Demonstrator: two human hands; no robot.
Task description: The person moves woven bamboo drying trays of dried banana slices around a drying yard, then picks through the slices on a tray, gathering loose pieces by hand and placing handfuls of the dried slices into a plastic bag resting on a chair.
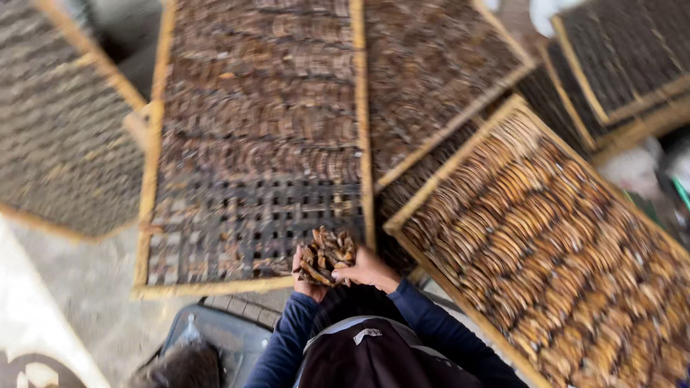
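My left hand [305, 276] and my right hand [369, 271] are cupped together around a bunch of small brown dried pieces [327, 255], close to my chest. They hover at the near edge of a woven bamboo tray [152, 179]. Rows of dark dried pieces [262, 108] fill the tray's far part. Its near part is bare lattice [266, 219]. Both arms wear dark blue sleeves.
A tray of lighter golden-brown pieces [546, 237] lies to the right. More filled trays sit at the left [57, 136], at the top centre [431, 65] and stacked at the top right [625, 50]. A dark container [215, 338] stands on the concrete floor below.
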